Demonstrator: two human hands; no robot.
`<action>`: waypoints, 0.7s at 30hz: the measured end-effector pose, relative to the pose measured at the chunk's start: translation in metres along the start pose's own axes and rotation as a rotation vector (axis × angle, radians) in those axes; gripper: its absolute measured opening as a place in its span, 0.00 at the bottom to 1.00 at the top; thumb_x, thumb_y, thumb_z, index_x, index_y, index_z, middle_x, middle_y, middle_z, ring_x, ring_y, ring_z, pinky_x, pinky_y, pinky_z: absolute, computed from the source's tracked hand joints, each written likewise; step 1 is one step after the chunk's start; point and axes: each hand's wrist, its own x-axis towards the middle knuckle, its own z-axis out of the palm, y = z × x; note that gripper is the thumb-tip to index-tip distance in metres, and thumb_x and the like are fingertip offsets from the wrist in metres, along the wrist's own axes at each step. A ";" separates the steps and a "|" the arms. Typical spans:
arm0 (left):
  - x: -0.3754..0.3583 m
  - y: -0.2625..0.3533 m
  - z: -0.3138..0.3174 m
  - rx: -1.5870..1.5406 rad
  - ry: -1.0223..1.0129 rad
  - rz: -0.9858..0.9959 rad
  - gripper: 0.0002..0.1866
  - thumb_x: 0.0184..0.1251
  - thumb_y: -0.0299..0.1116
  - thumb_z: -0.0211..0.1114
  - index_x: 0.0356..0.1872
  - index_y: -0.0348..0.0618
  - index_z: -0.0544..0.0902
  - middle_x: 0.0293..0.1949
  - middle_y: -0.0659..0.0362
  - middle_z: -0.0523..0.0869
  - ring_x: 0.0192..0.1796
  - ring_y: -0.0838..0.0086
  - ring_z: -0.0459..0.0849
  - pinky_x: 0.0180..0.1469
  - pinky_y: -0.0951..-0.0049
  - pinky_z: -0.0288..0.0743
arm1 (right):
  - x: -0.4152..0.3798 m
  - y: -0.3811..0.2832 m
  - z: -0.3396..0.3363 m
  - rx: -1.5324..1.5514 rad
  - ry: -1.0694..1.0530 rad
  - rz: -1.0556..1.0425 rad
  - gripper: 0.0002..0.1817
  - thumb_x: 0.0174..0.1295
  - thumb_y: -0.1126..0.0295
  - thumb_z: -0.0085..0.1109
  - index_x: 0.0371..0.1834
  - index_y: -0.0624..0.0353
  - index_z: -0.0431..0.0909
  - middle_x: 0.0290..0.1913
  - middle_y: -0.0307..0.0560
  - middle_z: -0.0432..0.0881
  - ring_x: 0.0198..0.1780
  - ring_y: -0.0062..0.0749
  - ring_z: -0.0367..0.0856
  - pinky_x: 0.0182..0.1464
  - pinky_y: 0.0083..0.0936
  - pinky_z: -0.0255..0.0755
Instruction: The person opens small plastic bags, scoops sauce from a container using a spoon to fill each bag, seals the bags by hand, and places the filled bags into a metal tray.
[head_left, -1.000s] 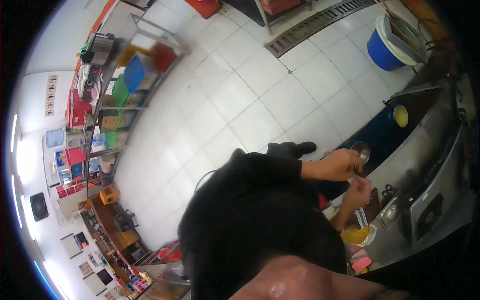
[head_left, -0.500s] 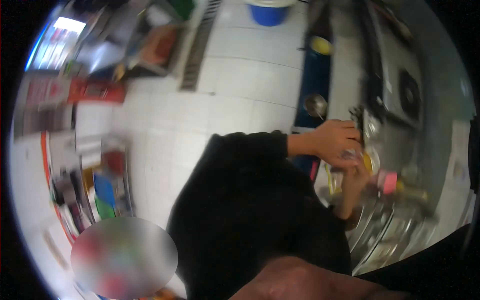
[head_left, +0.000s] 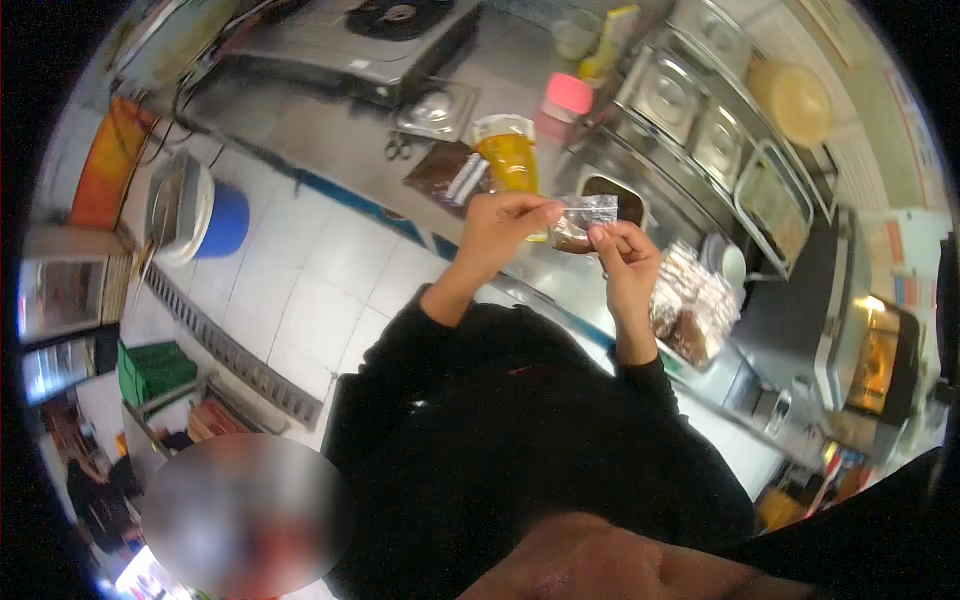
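My left hand point(head_left: 495, 232) pinches the left end of a small clear plastic bag point(head_left: 580, 222) with something brown at its bottom. At the other end of the bag, my right hand point(head_left: 628, 258) grips its edge between thumb and fingers. Just behind my left hand lie a yellow pouch point(head_left: 508, 155) and a dark brown packet point(head_left: 440, 172) with a white label. A metal tray of dark contents point(head_left: 625, 195) is partly hidden behind the bag. Foil-like bags with brown contents point(head_left: 695, 305) lie right of my right hand.
A burner stove point(head_left: 350, 45) stands at the back left, with scissors point(head_left: 398, 148) near it. A pink-lidded container point(head_left: 568, 97) is beside lidded metal pans point(head_left: 665, 95). On the floor at left is a blue bucket point(head_left: 224, 220); an oven point(head_left: 872, 350) is at right.
The view has turned toward the steel counter. My hands, earlier close together and blurred, are now apart with the small bag stretched between them.
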 end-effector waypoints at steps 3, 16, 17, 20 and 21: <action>-0.001 -0.010 0.032 -0.063 0.020 -0.028 0.09 0.63 0.31 0.69 0.39 0.36 0.87 0.33 0.60 0.88 0.35 0.81 0.82 0.42 0.81 0.73 | -0.008 -0.010 -0.024 0.018 -0.072 -0.050 0.06 0.64 0.74 0.62 0.40 0.66 0.81 0.36 0.45 0.86 0.39 0.20 0.83 0.44 0.17 0.74; 0.000 -0.026 0.112 0.295 -0.131 0.214 0.07 0.59 0.28 0.71 0.33 0.34 0.86 0.29 0.61 0.86 0.33 0.83 0.82 0.38 0.81 0.74 | -0.013 -0.013 -0.115 -0.310 0.029 -0.396 0.07 0.58 0.71 0.60 0.25 0.59 0.83 0.25 0.39 0.85 0.33 0.27 0.80 0.64 0.40 0.59; 0.002 -0.030 0.116 0.292 -0.144 0.226 0.07 0.59 0.28 0.71 0.33 0.35 0.86 0.29 0.61 0.87 0.33 0.84 0.82 0.38 0.82 0.74 | -0.013 -0.012 -0.120 -0.317 0.046 -0.397 0.06 0.58 0.71 0.60 0.25 0.59 0.83 0.25 0.39 0.85 0.34 0.27 0.80 0.64 0.40 0.59; 0.006 -0.036 0.127 0.250 -0.156 0.193 0.07 0.60 0.29 0.71 0.34 0.35 0.86 0.30 0.61 0.87 0.33 0.84 0.82 0.38 0.82 0.74 | -0.012 -0.011 -0.132 -0.375 0.066 -0.415 0.05 0.56 0.71 0.62 0.25 0.59 0.83 0.25 0.40 0.85 0.34 0.27 0.81 0.64 0.41 0.60; 0.007 -0.037 0.131 0.231 -0.154 0.171 0.07 0.60 0.29 0.71 0.34 0.35 0.86 0.30 0.61 0.87 0.33 0.84 0.82 0.39 0.82 0.75 | -0.010 -0.014 -0.135 -0.421 0.054 -0.433 0.05 0.56 0.71 0.62 0.25 0.59 0.83 0.25 0.40 0.85 0.34 0.27 0.81 0.64 0.41 0.60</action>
